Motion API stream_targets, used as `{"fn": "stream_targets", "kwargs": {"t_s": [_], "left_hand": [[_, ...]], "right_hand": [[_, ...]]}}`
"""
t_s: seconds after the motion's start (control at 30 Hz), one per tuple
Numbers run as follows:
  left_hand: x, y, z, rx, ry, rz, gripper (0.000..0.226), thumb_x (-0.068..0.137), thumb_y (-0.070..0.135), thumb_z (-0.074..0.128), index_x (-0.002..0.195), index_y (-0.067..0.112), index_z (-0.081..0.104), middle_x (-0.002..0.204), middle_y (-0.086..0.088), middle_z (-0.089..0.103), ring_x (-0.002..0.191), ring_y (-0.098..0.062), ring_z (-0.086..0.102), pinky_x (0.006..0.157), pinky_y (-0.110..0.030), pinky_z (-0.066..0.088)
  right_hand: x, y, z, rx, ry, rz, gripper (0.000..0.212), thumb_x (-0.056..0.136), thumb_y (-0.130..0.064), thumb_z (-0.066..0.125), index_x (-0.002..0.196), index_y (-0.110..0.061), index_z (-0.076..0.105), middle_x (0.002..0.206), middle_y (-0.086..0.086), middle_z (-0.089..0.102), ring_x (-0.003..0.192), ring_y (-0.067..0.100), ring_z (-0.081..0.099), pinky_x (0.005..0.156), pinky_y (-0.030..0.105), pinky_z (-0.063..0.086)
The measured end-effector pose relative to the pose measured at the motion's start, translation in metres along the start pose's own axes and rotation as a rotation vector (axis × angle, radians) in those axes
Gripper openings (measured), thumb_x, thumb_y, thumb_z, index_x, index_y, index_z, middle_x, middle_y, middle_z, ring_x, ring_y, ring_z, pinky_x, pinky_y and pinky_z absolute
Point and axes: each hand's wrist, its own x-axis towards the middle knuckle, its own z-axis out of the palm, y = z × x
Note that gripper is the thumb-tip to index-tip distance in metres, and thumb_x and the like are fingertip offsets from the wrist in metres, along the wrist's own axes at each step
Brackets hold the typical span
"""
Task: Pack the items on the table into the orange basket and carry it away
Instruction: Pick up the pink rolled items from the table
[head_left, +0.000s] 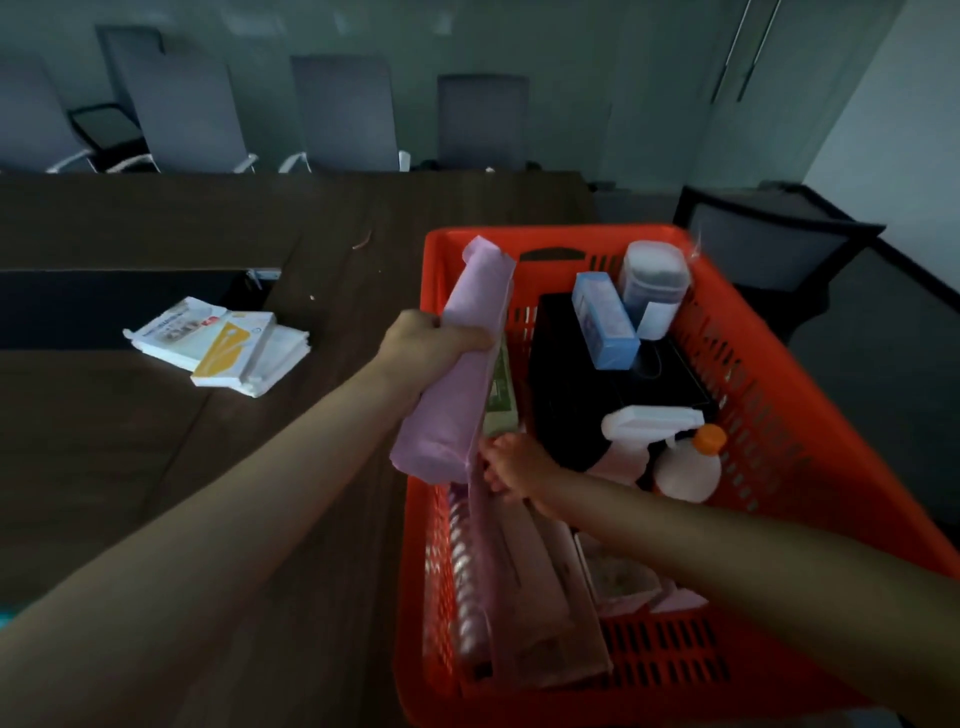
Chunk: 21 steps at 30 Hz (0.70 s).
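**Pink pack held over the left side of the orange basket**

The left hand (434, 340) is closed around a long pink pack (457, 364), gripping it near its middle. The pack's long axis runs from near-left to far-right: its lower end sits over the basket's left rim, and its upper, crimped end points up and away towards the far left corner. The right hand (511, 467) is inside the orange basket (810, 415), fingers pinched on the pack's lower edge or on a thin pink flap hanging from it; the blur makes it hard to say which.

The basket stands on the dark wooden table (156, 467) at its right end. Inside it, a black box (566, 395) lies in the middle, with a light blue carton (605, 322) leaning on it and a clear lidded tub (654, 275) behind. A white spray bottle (649, 426) and a white bottle with an orange cap (691, 465) lie near the right wall. Flat packets (540, 597) fill the near part.

Well apart, to the left on the table, a small stack of white and yellow packets (223, 345) lies flat.
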Motion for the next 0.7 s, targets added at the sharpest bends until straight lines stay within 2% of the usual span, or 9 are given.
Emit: {"fn": "stream_targets", "kwargs": {"t_s": [0.07, 0.1, 0.2, 0.27, 0.33, 0.47, 0.57, 0.63, 0.7], "left_hand": [[0.001, -0.003, 0.002, 0.021, 0.002, -0.001, 0.04, 0.068, 0.033, 0.078, 0.097, 0.006, 0.07, 0.089, -0.011, 0.071, 0.08, -0.026, 0.069, 0.072, -0.034, 0.057], [0.003, -0.003, 0.002, 0.026, -0.001, 0.007, 0.04, 0.068, 0.033, 0.078, 0.095, 0.006, 0.07, 0.087, -0.01, 0.071, 0.079, -0.026, 0.068, 0.071, -0.034, 0.056], [0.003, -0.004, 0.004, 0.03, 0.006, 0.032, 0.056, 0.055, 0.043, 0.076, 0.095, 0.005, 0.071, 0.084, -0.009, 0.071, 0.074, -0.024, 0.067, 0.069, -0.035, 0.055], [0.005, -0.007, 0.006, 0.077, 0.017, 0.047, 0.064, 0.049, 0.05, 0.071, 0.098, 0.009, 0.071, 0.084, -0.007, 0.071, 0.074, -0.023, 0.066, 0.068, -0.035, 0.054], [0.007, -0.009, 0.006, 0.175, 0.017, 0.065, 0.059, 0.055, 0.053, 0.069, 0.098, 0.012, 0.07, 0.083, -0.004, 0.068, 0.077, -0.024, 0.065, 0.064, -0.031, 0.049], [0.009, -0.012, 0.005, 0.302, 0.006, 0.139, 0.037, 0.078, 0.048, 0.065, 0.1, 0.019, 0.07, 0.081, 0.0, 0.063, 0.078, -0.02, 0.061, 0.065, -0.026, 0.043], [0.011, -0.012, 0.002, 0.13, -0.002, 0.151, 0.019, 0.085, 0.033, 0.063, 0.092, 0.019, 0.074, 0.078, -0.003, 0.066, 0.073, -0.017, 0.061, 0.071, -0.031, 0.054], [0.011, -0.012, -0.004, -0.057, 0.019, 0.107, 0.016, 0.085, 0.029, 0.066, 0.073, 0.019, 0.072, 0.071, -0.006, 0.064, 0.064, -0.016, 0.059, 0.06, -0.028, 0.054], [0.011, -0.013, -0.011, -0.162, 0.047, 0.079, 0.02, 0.087, 0.025, 0.064, 0.07, 0.015, 0.067, 0.067, -0.004, 0.061, 0.059, -0.014, 0.056, 0.049, -0.021, 0.048]], "right_hand": [[0.001, -0.014, -0.014, 0.327, 0.009, 0.057, 0.036, 0.101, -0.033, 0.035, 0.081, -0.01, 0.055, 0.046, 0.002, 0.063, 0.037, 0.012, 0.058, 0.047, 0.023, 0.049], [0.002, -0.023, -0.023, 0.405, 0.069, 0.002, 0.034, 0.1, -0.032, 0.038, 0.084, -0.009, 0.057, 0.048, 0.003, 0.062, 0.039, 0.014, 0.058, 0.044, 0.022, 0.049], [-0.011, -0.044, -0.042, 0.538, 0.128, -0.181, 0.047, 0.098, -0.045, 0.036, 0.084, -0.009, 0.063, 0.067, 0.006, 0.065, 0.056, 0.019, 0.062, 0.052, 0.027, 0.051], [-0.014, -0.049, -0.045, 0.622, 0.08, -0.223, 0.055, 0.096, -0.053, 0.031, 0.077, -0.014, 0.064, 0.058, 0.002, 0.067, 0.049, 0.016, 0.065, 0.047, 0.024, 0.051], [-0.016, -0.054, -0.047, 0.677, 0.01, -0.207, 0.052, 0.095, -0.054, 0.035, 0.076, -0.016, 0.065, 0.053, 0.0, 0.067, 0.044, 0.013, 0.064, 0.044, 0.021, 0.049], [-0.014, -0.051, -0.043, 0.647, -0.038, -0.213, 0.03, 0.093, -0.042, 0.051, 0.09, -0.017, 0.067, 0.073, 0.004, 0.067, 0.058, 0.016, 0.064, 0.053, 0.025, 0.051], [-0.009, -0.047, -0.038, 0.668, -0.027, -0.145, 0.026, 0.092, -0.035, 0.054, 0.092, -0.012, 0.067, 0.088, 0.011, 0.067, 0.07, 0.021, 0.065, 0.06, 0.027, 0.053], [-0.007, -0.043, -0.038, 0.675, -0.038, -0.112, 0.025, 0.09, -0.035, 0.056, 0.092, -0.012, 0.067, 0.091, 0.009, 0.07, 0.08, 0.024, 0.066, 0.073, 0.032, 0.053], [-0.008, -0.038, -0.041, 0.661, -0.096, -0.113, 0.021, 0.089, -0.03, 0.059, 0.094, -0.011, 0.067, 0.089, 0.009, 0.07, 0.08, 0.023, 0.066, 0.074, 0.032, 0.052]]}}
